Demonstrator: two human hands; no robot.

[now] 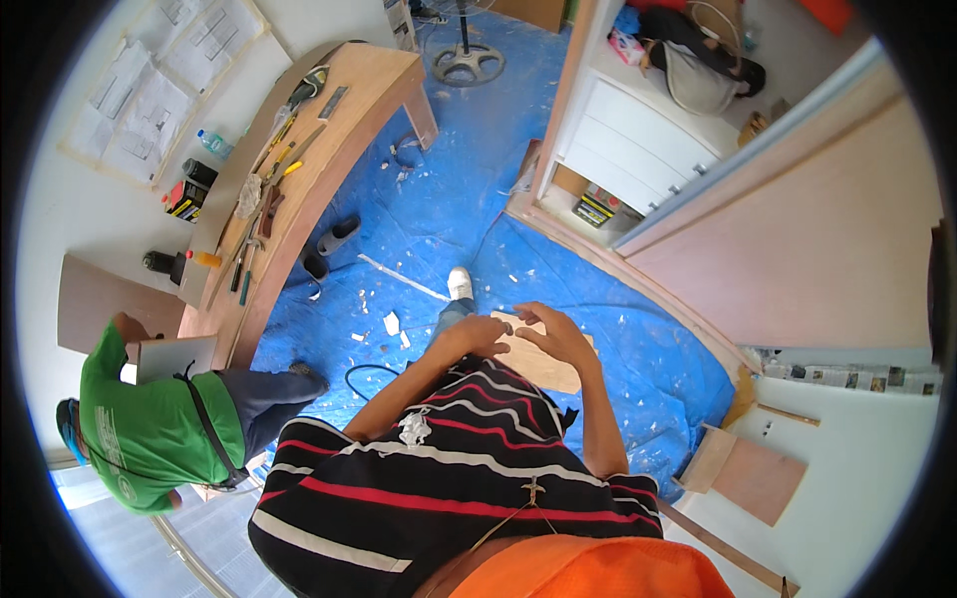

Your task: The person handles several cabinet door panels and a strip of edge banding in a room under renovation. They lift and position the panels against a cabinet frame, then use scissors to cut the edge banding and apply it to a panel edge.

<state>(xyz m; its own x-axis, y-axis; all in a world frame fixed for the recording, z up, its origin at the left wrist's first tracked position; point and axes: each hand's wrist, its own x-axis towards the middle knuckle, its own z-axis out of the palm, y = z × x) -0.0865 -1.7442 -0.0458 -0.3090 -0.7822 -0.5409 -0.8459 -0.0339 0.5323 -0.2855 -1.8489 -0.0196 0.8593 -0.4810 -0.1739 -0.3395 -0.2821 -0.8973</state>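
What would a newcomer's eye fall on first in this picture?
First, likely, the bright blue floor sheeting, littered with pale scraps across the middle. Then the co-worker in a green shirt at lower left, and the bright orange fabric at the bottom edge. Near the centre, the left hand and right hand appear close together over a pale, flat wooden board.

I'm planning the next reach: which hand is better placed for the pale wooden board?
Probably the right hand: in this view it overlaps the pale wooden board, while the left hand sits mostly beyond the board's left edge. Contact is unclear.
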